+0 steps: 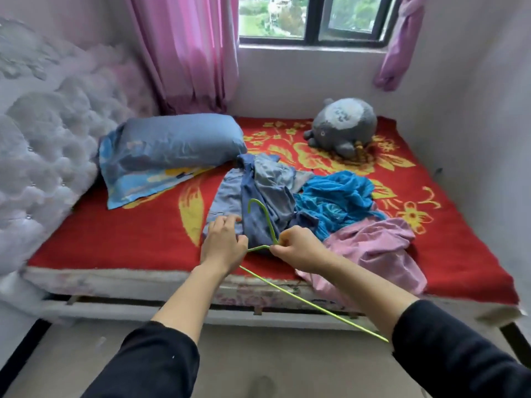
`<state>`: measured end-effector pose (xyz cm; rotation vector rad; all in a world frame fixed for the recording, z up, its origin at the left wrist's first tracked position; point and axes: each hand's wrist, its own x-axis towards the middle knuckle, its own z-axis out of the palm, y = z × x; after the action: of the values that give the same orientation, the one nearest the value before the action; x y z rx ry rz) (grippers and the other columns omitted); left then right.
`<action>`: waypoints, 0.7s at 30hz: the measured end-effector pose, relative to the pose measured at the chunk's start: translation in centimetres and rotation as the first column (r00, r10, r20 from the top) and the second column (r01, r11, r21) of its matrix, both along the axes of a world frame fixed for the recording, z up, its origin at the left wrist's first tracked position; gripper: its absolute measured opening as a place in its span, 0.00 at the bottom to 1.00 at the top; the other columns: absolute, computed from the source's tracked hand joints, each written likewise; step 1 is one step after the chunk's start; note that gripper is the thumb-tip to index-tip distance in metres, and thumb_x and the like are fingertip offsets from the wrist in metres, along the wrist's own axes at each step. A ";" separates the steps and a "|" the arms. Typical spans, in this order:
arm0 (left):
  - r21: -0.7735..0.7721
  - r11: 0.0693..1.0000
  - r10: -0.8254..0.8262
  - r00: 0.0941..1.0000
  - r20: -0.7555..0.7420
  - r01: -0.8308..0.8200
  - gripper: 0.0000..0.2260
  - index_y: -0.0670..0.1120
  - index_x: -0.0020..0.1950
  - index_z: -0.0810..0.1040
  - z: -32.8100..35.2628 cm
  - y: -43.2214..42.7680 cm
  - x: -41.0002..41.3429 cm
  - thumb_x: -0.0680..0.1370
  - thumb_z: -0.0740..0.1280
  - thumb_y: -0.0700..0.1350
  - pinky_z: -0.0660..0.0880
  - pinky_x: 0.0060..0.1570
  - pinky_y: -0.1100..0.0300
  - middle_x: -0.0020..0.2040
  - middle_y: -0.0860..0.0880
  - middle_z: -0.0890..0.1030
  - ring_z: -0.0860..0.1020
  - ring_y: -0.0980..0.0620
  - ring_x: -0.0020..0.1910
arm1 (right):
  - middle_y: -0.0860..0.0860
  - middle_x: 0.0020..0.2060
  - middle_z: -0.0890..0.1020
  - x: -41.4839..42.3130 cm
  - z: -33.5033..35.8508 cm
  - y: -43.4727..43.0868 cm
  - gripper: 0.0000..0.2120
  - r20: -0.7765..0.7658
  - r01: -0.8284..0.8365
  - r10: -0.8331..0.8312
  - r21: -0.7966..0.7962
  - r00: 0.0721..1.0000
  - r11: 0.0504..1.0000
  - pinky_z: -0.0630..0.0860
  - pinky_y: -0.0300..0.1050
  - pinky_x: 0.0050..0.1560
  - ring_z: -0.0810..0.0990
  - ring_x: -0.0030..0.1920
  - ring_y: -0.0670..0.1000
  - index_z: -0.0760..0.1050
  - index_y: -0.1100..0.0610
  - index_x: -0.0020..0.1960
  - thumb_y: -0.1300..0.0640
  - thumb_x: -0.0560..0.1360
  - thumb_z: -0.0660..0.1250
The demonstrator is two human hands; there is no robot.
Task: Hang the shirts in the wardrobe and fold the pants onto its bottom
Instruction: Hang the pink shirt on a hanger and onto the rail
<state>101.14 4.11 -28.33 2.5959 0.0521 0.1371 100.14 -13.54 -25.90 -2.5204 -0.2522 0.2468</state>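
Pretty early stage here: nothing is hanging up yet, and I'm not seeing a wardrobe anywhere. The person is standing at the near edge of the bed [115, 234], with the right hand [298, 248] pinching the green wire hanger [316, 305] at its neck, over the blue-grey shirt [258, 196]. The left hand [222, 242] is lying on the shirt's left side, fingers bent, but I can't tell if it's actually gripping. A teal garment [336, 196] and a pink garment [373, 242] are sitting crumpled to the right, waiting.
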 end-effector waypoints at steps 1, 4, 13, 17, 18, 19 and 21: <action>-0.014 0.999 -0.034 0.999 -0.034 0.033 0.19 0.46 0.66 0.70 -0.8 -1.4 1.6 0.75 0.62 0.43 0.66 0.61 0.52 0.64 0.44 0.72 0.66 0.45 0.65 | 0.49 0.23 0.70 1.3 -0.7 -1.3 0.20 -0.017 0.044 -0.044 -0.019 0.999 0.999 0.63 0.45 0.31 0.69 0.29 0.49 0.66 0.57 0.26 0.51 0.72 0.68; -0.041 0.990 -0.135 0.988 -0.081 0.131 0.19 0.46 0.66 0.71 -3.2 -5.4 6.3 0.75 0.63 0.42 0.67 0.61 0.52 0.62 0.43 0.73 0.67 0.45 0.65 | 0.50 0.23 0.68 4.6 -2.6 -5.3 0.23 -0.071 0.151 -0.156 -0.070 0.985 0.986 0.61 0.47 0.31 0.68 0.30 0.52 0.63 0.57 0.26 0.49 0.74 0.67; -0.080 0.946 -0.325 0.919 -0.222 0.315 0.18 0.45 0.66 0.71 -9.1 -17.2 14.6 0.75 0.62 0.40 0.66 0.62 0.52 0.62 0.43 0.73 0.67 0.44 0.65 | 0.55 0.24 0.72 9.8 -6.1 -17.6 0.27 -0.018 0.572 -0.572 0.004 0.820 0.820 0.67 0.51 0.37 0.74 0.34 0.57 0.61 0.56 0.24 0.48 0.79 0.60; -0.093 0.923 -0.383 0.878 -0.288 0.373 0.18 0.44 0.66 0.71 -11.7 -23.1 17.3 0.75 0.61 0.40 0.66 0.61 0.52 0.62 0.43 0.72 0.67 0.43 0.64 | 0.66 0.39 0.81 12.3 -8.1 -23.6 0.25 0.004 0.678 -0.678 -0.012 0.735 0.735 0.69 0.52 0.43 0.79 0.44 0.64 0.71 0.62 0.29 0.49 0.81 0.56; -0.100 0.921 -0.389 0.868 -0.308 0.377 0.18 0.45 0.66 0.71 -12.4 -24.6 18.0 0.75 0.61 0.41 0.66 0.61 0.52 0.62 0.43 0.72 0.67 0.44 0.64 | 0.67 0.41 0.81 13.1 -8.7 -25.2 0.25 -0.006 0.681 -0.681 -0.022 0.732 0.732 0.69 0.52 0.44 0.79 0.46 0.65 0.72 0.63 0.31 0.50 0.81 0.56; -0.103 0.920 -0.390 0.860 -0.328 0.378 0.18 0.45 0.65 0.71 -13.2 -26.1 18.7 0.75 0.61 0.41 0.67 0.60 0.52 0.61 0.43 0.72 0.67 0.44 0.63 | 0.67 0.41 0.81 13.9 -9.3 -26.8 0.25 -0.020 0.677 -0.677 -0.028 0.736 0.736 0.69 0.52 0.44 0.79 0.47 0.65 0.72 0.63 0.32 0.50 0.81 0.55; -0.095 0.922 -0.383 0.847 -0.369 0.375 0.18 0.45 0.65 0.71 -15.0 -29.2 20.2 0.75 0.62 0.42 0.67 0.60 0.52 0.61 0.44 0.72 0.67 0.44 0.63 | 0.66 0.42 0.81 16.0 -10.7 -30.2 0.23 -0.039 0.666 -0.666 -0.029 0.745 0.746 0.70 0.51 0.46 0.79 0.48 0.66 0.74 0.63 0.34 0.51 0.82 0.54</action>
<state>121.36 -25.10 -43.36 2.5176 -0.3199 -0.5131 116.11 -43.78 -36.56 -2.4316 0.6801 0.0121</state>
